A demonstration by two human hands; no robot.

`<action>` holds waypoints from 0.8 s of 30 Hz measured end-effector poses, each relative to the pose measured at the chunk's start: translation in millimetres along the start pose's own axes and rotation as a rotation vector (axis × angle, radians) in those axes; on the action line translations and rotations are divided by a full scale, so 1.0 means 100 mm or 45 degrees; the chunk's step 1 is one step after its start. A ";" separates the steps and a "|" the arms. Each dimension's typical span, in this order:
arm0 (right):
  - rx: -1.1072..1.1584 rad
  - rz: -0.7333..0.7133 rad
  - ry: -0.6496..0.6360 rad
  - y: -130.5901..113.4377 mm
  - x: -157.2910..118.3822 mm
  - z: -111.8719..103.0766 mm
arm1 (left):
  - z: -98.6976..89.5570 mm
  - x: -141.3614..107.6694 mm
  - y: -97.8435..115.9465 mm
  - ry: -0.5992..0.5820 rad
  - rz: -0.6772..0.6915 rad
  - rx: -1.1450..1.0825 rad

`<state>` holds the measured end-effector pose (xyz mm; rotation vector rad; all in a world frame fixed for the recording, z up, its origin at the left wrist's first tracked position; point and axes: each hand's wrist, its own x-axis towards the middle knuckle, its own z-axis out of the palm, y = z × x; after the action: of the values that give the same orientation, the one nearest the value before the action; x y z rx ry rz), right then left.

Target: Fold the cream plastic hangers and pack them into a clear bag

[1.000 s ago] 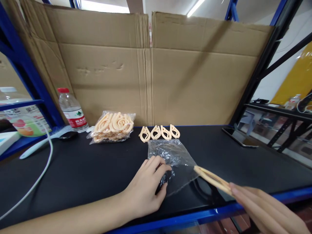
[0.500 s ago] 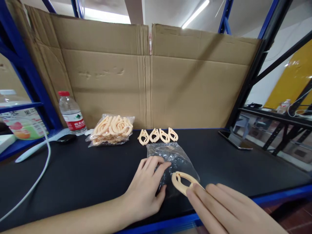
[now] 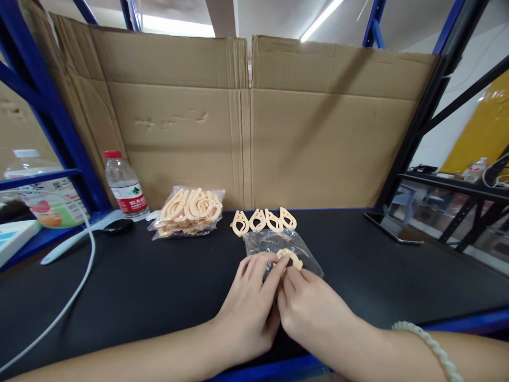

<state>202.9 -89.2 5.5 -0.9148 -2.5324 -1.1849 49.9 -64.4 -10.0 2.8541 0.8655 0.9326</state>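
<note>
A cream plastic piece [image 3: 292,258] lies over a clear plastic bag [image 3: 308,254] near the middle of the black table. My right hand [image 3: 308,302] is closed on the piece's near end. My left hand [image 3: 250,302] presses against the bag's left side, its fingertips pinched together at the piece and touching my right hand. What its fingers grip is partly hidden. Behind the bag, several like cream pieces [image 3: 240,223] lie in a row. To their left sits a filled clear bag of cream pieces [image 3: 191,212].
A red-capped bottle [image 3: 126,185], a black mouse-like object [image 3: 118,226] and a white cable [image 3: 85,265] are at the left. A phone [image 3: 393,228] lies at the right. Cardboard [image 3: 178,122] stands along the back of the black table [image 3: 159,281].
My right hand has moved left and away from me with the cream piece, bringing it over the bag and against my left hand. The view has shifted slightly.
</note>
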 end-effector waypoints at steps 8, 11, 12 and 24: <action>-0.006 0.228 -0.431 0.08 -0.05 0.31 | -0.01 -0.01 0.03 -0.046 -0.059 0.008; -0.020 0.279 -0.413 0.08 -0.07 0.40 | -0.01 -0.01 0.03 -0.045 -0.063 0.019; -0.021 0.287 -0.400 0.09 -0.07 0.42 | -0.01 -0.01 0.02 -0.044 -0.066 0.024; 0.296 0.101 -0.180 0.29 -0.58 -0.12 | 0.01 0.01 0.02 -0.040 -0.109 0.072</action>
<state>265.5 -110.1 7.2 -1.0610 -2.6434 -0.8083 52.3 -65.5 -10.4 2.8440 1.0186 0.8656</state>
